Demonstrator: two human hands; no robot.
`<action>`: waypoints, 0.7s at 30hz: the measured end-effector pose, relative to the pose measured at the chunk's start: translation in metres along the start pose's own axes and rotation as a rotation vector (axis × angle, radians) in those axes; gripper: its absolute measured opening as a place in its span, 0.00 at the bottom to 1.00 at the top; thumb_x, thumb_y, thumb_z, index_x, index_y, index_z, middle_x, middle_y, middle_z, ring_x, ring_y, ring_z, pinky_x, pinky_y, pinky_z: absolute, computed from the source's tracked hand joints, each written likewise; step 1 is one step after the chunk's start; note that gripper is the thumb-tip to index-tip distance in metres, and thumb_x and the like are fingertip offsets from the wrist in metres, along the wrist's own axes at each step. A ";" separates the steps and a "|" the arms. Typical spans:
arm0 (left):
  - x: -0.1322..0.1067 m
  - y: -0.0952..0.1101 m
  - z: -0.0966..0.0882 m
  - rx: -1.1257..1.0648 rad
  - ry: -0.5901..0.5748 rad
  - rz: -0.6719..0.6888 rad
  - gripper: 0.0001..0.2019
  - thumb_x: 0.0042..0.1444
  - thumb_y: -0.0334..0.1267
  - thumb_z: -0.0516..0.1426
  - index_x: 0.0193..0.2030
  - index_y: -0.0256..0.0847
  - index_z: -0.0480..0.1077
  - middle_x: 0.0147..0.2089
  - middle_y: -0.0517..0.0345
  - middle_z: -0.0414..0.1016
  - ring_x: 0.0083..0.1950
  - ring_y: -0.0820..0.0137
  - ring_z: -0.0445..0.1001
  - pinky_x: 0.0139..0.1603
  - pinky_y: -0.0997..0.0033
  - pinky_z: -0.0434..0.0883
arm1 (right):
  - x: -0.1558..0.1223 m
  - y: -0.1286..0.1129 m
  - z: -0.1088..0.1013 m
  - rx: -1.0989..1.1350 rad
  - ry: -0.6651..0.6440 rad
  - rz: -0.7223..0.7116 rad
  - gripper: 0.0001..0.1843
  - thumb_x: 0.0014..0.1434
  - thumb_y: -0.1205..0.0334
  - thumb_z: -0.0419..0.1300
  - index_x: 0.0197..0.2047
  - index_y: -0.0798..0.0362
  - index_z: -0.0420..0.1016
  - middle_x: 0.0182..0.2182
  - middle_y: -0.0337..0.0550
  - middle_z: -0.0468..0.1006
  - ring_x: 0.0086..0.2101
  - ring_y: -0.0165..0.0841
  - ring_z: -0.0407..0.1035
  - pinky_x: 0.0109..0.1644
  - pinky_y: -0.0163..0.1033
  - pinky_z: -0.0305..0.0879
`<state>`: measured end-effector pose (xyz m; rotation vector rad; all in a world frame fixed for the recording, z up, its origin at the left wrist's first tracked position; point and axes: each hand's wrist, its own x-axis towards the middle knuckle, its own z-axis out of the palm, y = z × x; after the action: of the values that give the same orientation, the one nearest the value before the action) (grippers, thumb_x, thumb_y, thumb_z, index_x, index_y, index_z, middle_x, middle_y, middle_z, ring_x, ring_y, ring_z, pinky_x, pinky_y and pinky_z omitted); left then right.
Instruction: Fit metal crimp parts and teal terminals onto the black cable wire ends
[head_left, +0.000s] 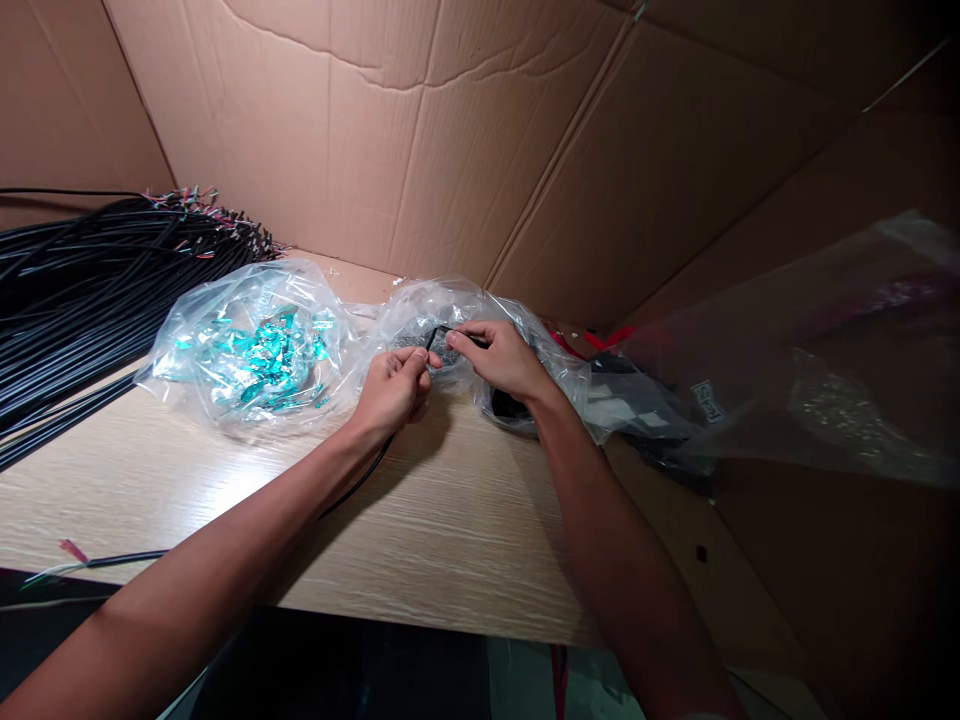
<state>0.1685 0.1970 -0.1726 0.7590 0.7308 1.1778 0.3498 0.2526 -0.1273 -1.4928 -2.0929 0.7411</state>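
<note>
My left hand [397, 388] is closed round a black cable [375, 462], near its upper end. From there the cable runs down behind my left forearm, and a stripped end with pink and green-white wires [73, 553] shows at the table's left front edge. Thumb and fingers of my right hand [499, 352] pinch a thin black length [448, 329] that meets the cable just above my left fingertips. I cannot tell whether it is the cable's own bent end or a separate part. Both hands are above the table, in front of a clear bag of small silvery parts [405, 330].
A thick bundle of black cables [82, 290] lies at the left. Beside it sits a clear bag with shiny teal pieces [274, 360]. Further clear bags [622, 400] with dark contents lie right, and another bag [847, 400] hangs there. Cardboard walls [375, 150] enclose the wooden table [450, 540].
</note>
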 end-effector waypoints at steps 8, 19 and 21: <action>0.000 -0.003 0.000 0.030 -0.010 0.021 0.14 0.80 0.36 0.51 0.40 0.38 0.71 0.18 0.70 0.57 0.12 0.79 0.48 0.14 0.77 0.47 | -0.003 0.003 -0.002 -0.051 -0.045 0.010 0.48 0.68 0.25 0.52 0.46 0.72 0.77 0.38 0.49 0.72 0.40 0.08 0.54 0.46 0.18 0.47; 0.004 -0.010 -0.005 0.156 0.011 0.039 0.12 0.72 0.37 0.54 0.42 0.35 0.76 0.19 0.68 0.57 0.14 0.78 0.50 0.15 0.77 0.47 | -0.003 0.004 -0.009 -0.061 -0.041 0.012 0.43 0.70 0.31 0.52 0.47 0.71 0.78 0.47 0.47 0.76 0.41 0.07 0.58 0.47 0.18 0.53; 0.005 -0.011 -0.006 0.175 0.009 0.048 0.12 0.71 0.40 0.55 0.42 0.34 0.77 0.19 0.68 0.57 0.14 0.78 0.49 0.15 0.77 0.47 | -0.004 0.003 -0.013 -0.079 -0.048 -0.001 0.44 0.70 0.30 0.52 0.47 0.70 0.79 0.47 0.47 0.76 0.42 0.08 0.58 0.48 0.18 0.53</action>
<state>0.1705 0.2003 -0.1858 0.9218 0.8347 1.1709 0.3617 0.2513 -0.1201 -1.5295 -2.1811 0.7080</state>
